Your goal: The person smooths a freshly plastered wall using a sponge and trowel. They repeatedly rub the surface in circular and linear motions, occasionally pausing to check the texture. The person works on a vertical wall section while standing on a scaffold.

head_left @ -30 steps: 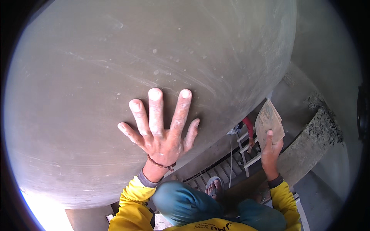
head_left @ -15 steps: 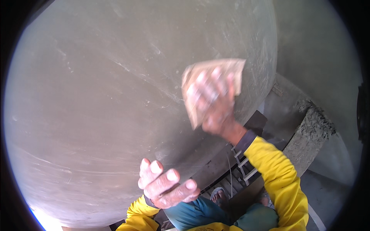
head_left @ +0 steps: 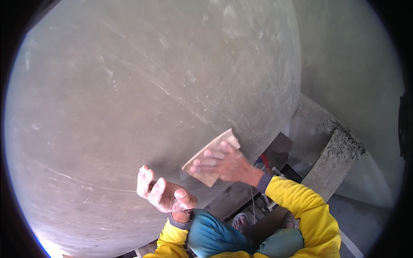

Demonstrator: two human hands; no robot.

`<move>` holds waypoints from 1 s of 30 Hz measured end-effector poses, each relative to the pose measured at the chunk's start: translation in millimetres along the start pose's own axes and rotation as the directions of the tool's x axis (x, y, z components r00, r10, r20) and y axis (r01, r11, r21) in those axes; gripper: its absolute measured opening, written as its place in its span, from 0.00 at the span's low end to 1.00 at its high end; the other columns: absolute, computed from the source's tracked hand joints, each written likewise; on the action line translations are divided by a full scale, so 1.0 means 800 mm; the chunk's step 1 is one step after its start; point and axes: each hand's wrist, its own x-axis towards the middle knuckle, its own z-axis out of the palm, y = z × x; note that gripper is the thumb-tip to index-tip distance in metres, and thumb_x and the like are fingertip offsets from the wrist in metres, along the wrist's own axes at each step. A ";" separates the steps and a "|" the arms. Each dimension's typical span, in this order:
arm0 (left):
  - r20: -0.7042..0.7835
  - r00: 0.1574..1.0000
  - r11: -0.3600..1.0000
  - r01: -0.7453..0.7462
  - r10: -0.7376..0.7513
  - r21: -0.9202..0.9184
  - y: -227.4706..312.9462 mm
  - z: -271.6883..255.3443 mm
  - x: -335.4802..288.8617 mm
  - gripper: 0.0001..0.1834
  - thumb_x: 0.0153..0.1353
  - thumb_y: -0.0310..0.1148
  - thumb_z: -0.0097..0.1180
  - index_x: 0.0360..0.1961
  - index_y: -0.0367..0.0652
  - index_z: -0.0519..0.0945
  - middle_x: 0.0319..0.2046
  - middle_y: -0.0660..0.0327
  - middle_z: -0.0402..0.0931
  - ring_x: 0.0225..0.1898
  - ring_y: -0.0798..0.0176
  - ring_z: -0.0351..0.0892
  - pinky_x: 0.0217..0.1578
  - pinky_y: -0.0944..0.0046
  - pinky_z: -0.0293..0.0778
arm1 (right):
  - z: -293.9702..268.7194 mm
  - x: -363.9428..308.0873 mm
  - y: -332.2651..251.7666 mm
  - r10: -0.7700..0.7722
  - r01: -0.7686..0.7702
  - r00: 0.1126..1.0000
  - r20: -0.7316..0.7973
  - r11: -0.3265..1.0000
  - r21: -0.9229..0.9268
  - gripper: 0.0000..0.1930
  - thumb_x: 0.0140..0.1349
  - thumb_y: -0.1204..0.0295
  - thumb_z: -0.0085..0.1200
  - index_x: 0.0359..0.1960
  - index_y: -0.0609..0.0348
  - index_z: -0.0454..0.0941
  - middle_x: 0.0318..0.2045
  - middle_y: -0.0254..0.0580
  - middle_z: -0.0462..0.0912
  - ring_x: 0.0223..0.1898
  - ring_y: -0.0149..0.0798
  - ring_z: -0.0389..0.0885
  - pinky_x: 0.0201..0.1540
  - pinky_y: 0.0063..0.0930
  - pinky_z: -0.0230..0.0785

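1. Paper, by the look of it: a tan sheet (head_left: 207, 178) lies under the right hand (head_left: 232, 165), over the curved grey wall (head_left: 129, 107). From where I stand, I can't tell whether its whole face touches.
2. That right hand is opened nearly flat, fingers stretched over the sheet and holding it; the thumb is hidden. It's a sensible grip for rubbing, I'd say: spread fingers share the pressure, where fingertips alone could dig grooves.
3. Keep the palm following the bulge, so that no corner of the sheet catches.
4. Pale streaks (head_left: 198, 115) run across the wall above. Light, overlapping passes should blend those better than one hard scrub.
5. The left hand (head_left: 165, 193), just beside the sheet, is half open, fingers loosely curled, nothing visible in it. It might feel for rough spots between strokes.
6. Mind the footing: the sandalled foot (head_left: 242, 223) sits below, so reaching too far could upset balance.
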 end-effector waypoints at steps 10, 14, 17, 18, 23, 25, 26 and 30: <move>-0.181 0.983 0.997 -0.026 0.039 0.072 -0.006 -0.005 0.030 0.22 0.67 0.38 0.47 0.59 0.39 0.72 0.63 0.47 0.68 0.67 0.48 0.64 0.71 0.47 0.55 | -0.034 0.067 -0.004 0.023 -0.032 0.999 0.037 0.966 0.255 0.34 0.63 0.69 0.52 0.72 0.23 0.66 0.75 0.21 0.61 0.78 0.43 0.50 0.75 0.64 0.34; -0.270 0.963 0.999 0.012 -0.003 0.031 -0.002 -0.018 0.037 0.22 0.68 0.36 0.45 0.59 0.35 0.71 0.61 0.44 0.68 0.67 0.47 0.65 0.71 0.46 0.55 | -0.132 0.223 0.116 0.552 -0.482 0.652 -0.519 0.831 0.278 0.33 0.64 0.69 0.50 0.73 0.33 0.65 0.76 0.35 0.59 0.78 0.52 0.47 0.76 0.63 0.31; -0.277 0.961 0.993 0.020 0.014 0.118 -0.020 -0.027 0.035 0.22 0.68 0.37 0.44 0.56 0.31 0.72 0.60 0.44 0.70 0.66 0.46 0.65 0.71 0.47 0.55 | -0.071 0.205 0.028 0.725 -0.583 0.512 -0.460 0.687 0.434 0.32 0.65 0.66 0.50 0.73 0.39 0.64 0.77 0.41 0.57 0.78 0.60 0.46 0.74 0.68 0.26; -0.309 0.951 0.991 0.039 0.003 0.128 -0.028 -0.008 0.027 0.23 0.68 0.38 0.45 0.56 0.31 0.72 0.60 0.44 0.70 0.66 0.46 0.65 0.70 0.48 0.55 | -0.019 0.152 -0.040 0.676 -0.555 0.628 -0.385 0.736 0.388 0.33 0.65 0.66 0.50 0.74 0.38 0.63 0.77 0.41 0.57 0.78 0.60 0.46 0.75 0.68 0.24; -0.135 0.985 0.961 -0.071 0.111 0.268 -0.037 -0.034 0.029 0.27 0.68 0.44 0.45 0.59 0.34 0.73 0.64 0.43 0.67 0.69 0.47 0.63 0.71 0.45 0.54 | 0.024 0.057 -0.055 0.809 -0.679 0.516 -0.283 0.587 0.441 0.30 0.72 0.63 0.46 0.76 0.42 0.60 0.78 0.43 0.52 0.79 0.53 0.45 0.77 0.60 0.24; -0.074 0.996 0.970 -0.027 0.047 0.240 -0.030 -0.035 0.004 0.27 0.69 0.44 0.45 0.60 0.35 0.73 0.64 0.43 0.67 0.70 0.46 0.61 0.72 0.45 0.53 | 0.032 -0.012 0.067 0.984 -0.582 -0.089 -0.156 0.076 0.809 0.32 0.77 0.54 0.36 0.77 0.54 0.53 0.78 0.49 0.50 0.79 0.52 0.43 0.78 0.55 0.26; -0.031 0.999 0.970 -0.021 0.030 0.244 -0.027 -0.045 0.000 0.27 0.69 0.45 0.45 0.60 0.36 0.73 0.65 0.44 0.67 0.71 0.46 0.61 0.72 0.45 0.53 | 0.051 -0.029 0.064 0.976 -0.536 -0.203 -0.076 -0.046 0.843 0.33 0.77 0.51 0.33 0.77 0.54 0.51 0.78 0.49 0.49 0.79 0.52 0.42 0.78 0.56 0.26; 0.140 0.986 0.925 -0.136 0.092 0.355 -0.037 -0.044 -0.010 0.23 0.70 0.44 0.51 0.58 0.40 0.74 0.67 0.46 0.63 0.72 0.45 0.59 0.72 0.42 0.55 | 0.055 0.051 -0.045 0.986 -0.760 -0.038 -0.163 0.078 0.645 0.31 0.77 0.52 0.35 0.79 0.40 0.50 0.80 0.40 0.45 0.80 0.50 0.37 0.77 0.62 0.23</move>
